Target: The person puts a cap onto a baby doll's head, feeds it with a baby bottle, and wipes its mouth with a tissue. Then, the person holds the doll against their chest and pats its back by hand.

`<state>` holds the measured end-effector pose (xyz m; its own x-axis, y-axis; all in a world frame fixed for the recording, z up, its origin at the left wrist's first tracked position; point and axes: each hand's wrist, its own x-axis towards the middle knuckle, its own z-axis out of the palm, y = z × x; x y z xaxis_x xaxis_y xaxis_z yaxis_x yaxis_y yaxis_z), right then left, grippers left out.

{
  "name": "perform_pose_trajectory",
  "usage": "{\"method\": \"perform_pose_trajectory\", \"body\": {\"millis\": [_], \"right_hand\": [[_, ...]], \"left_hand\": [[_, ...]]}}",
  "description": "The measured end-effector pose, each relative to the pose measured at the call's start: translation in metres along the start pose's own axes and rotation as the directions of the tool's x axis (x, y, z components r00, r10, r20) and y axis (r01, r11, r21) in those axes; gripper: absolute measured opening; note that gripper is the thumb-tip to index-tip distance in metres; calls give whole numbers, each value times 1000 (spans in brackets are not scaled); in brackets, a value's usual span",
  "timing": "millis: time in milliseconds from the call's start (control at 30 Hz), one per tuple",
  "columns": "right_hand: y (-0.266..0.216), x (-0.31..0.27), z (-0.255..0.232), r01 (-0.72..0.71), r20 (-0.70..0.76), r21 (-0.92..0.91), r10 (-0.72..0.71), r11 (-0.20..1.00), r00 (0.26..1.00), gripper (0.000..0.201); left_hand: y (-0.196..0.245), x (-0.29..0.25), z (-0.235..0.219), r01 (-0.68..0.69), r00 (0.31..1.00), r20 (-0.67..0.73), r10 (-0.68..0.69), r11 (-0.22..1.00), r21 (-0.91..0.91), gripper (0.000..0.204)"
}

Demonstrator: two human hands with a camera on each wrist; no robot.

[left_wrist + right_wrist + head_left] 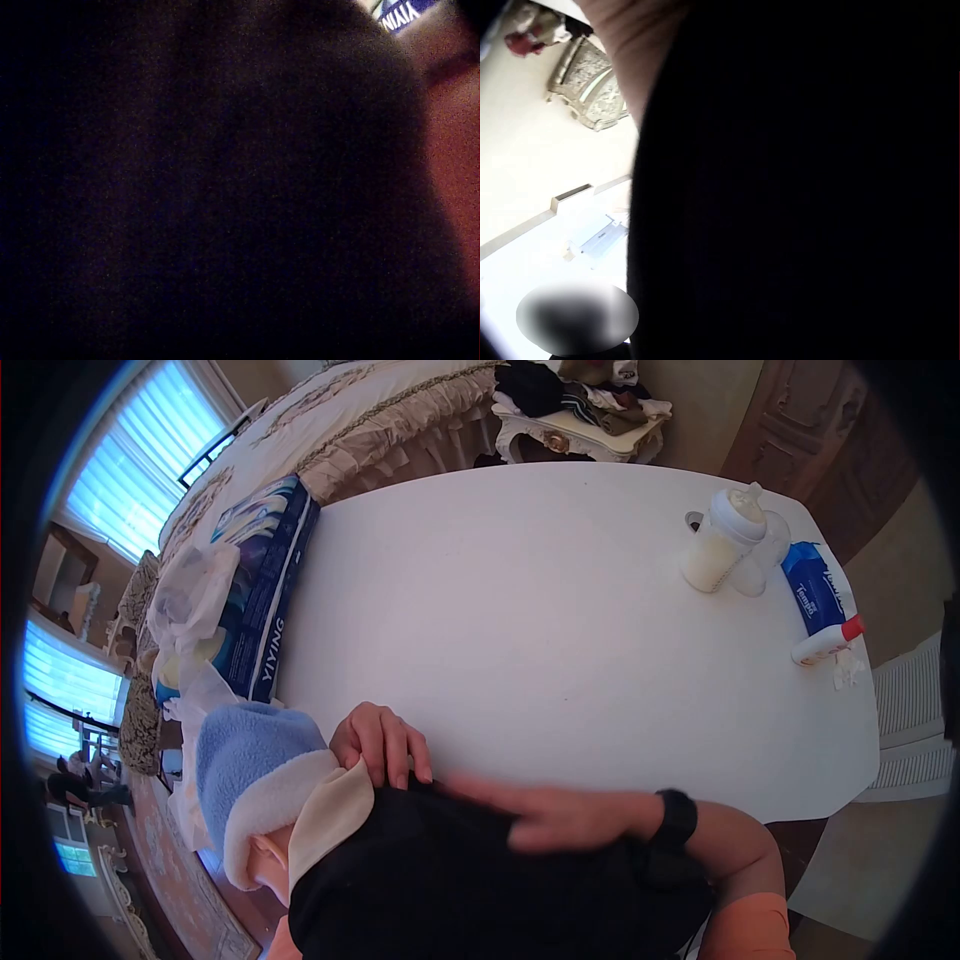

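Note:
A small figure in a fleecy blue hat (255, 735) with a white brim lies across the near left; whether doll or baby, I cannot tell. It has a cream collar (333, 807), and black cloth (450, 880) spreads to its right. My left hand (380, 745) comes round the far side, fingers bent over the cloth's upper edge beside the collar. Blurred by motion, my right hand (545, 818) is over the cloth with fingers extended toward the left one, holding nothing visible. Darkness fills most of both wrist views; bare skin (634, 49) shows in the right one.
On the white table (480, 630), a blue YIYING package (270, 610) with a plastic bag lies at left. A milk bottle (720, 545), blue Tempo pack (812, 588) and red-capped bottle (828, 642) are at right. Beyond stand a bed (390, 420) and a clothes-covered side table (520, 435).

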<state>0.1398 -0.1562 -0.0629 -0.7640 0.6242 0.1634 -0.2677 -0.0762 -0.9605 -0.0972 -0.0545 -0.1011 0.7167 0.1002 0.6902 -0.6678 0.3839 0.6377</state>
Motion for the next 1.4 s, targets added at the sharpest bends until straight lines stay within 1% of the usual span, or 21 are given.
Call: {"method": "perform_pose_trajectory", "body": {"millis": [67, 100, 233, 300, 333, 400, 433, 533, 600, 667, 700, 733, 800, 867, 933, 1000, 1067, 1133, 1200, 1267, 1400], "right_hand": [[-4, -1, 6, 74, 240, -370, 18, 926, 971, 62], [-6, 1, 5, -55, 182, -58, 65, 997, 981, 62], [-5, 2, -3, 27, -121, 141, -10, 990, 993, 60], [-3, 0, 6, 142, 256, -482, -16, 865, 966, 61], [-2, 1, 5, 143, 259, -483, -15, 864, 966, 61], [3, 1, 2, -38, 133, -5, 38, 999, 990, 61], [1, 2, -6, -73, 49, 58, 71, 996, 996, 61], [1, 5, -8, 51, -133, 150, -31, 987, 991, 61], [0, 3, 1, 29, -14, 41, -28, 999, 1000, 63], [-3, 2, 6, 91, 252, -426, 21, 900, 968, 65], [1, 1, 3, -57, 216, -214, 104, 975, 971, 65], [0, 2, 1, -57, 215, -217, 104, 975, 971, 65], [-3, 4, -6, 18, -73, 167, -6, 986, 997, 64], [-4, 4, -3, 29, -99, 147, -14, 989, 995, 63], [-7, 1, 7, 176, 240, -522, -54, 835, 969, 64], [-3, 1, 5, 123, 257, -468, 2, 875, 966, 65], [1, 4, -3, -66, 53, 68, 63, 995, 997, 73], [2, 5, -8, -28, -41, 101, 32, 995, 999, 73], [4, 4, -3, 25, 3, 68, -25, 997, 1000, 72], [-4, 1, 5, 166, 260, -543, -23, 823, 965, 62], [4, 3, -4, -5, 119, -42, 10, 999, 993, 65]], "left_hand": [[2, 0, -2, 12, 1000, 16, -12, 1000, 16, 25], [2, -1, -2, 17, 1000, 24, -17, 999, 27, 25], [2, -1, 0, 31, 999, -13, -31, 999, 28, 25], [0, 0, -2, -5, 1000, 16, 5, 1000, 19, 24], [1, 0, -2, -7, 1000, 16, 6, 1000, 22, 24], [1, 0, -1, -6, 1000, 24, 6, 1000, 14, 24], [1, 0, -1, -10, 1000, 26, 9, 1000, 16, 24], [3, -3, 1, 31, 999, -15, -31, 999, 28, 24], [2, -4, -1, 24, 1000, -9, -24, 1000, 16, 23], [2, -3, -2, 20, 1000, 7, -20, 999, 25, 23], [2, -3, -2, 14, 1000, 19, -15, 999, 29, 23], [2, -3, -2, 13, 1000, 23, -14, 999, 29, 23], [4, -3, -1, 32, 999, -7, -32, 999, 44, 23], [2, -3, -1, 5, 1000, 10, -5, 999, 38, 24], [0, -2, -2, -24, 999, 23, 23, 999, 32, 25], [1, -2, -1, -29, 999, 26, 28, 999, 41, 24], [1, -3, 0, -19, 1000, 12, 18, 999, 37, 24], [2, -4, 0, -6, 1000, 2, 6, 999, 39, 24], [2, -4, -1, -7, 1000, 9, 7, 999, 45, 24], [1, -3, 2, -10, 1000, -10, 11, 999, 50, 23], [2, -5, 2, 10, 999, -45, -9, 1000, 30, 22]]}}
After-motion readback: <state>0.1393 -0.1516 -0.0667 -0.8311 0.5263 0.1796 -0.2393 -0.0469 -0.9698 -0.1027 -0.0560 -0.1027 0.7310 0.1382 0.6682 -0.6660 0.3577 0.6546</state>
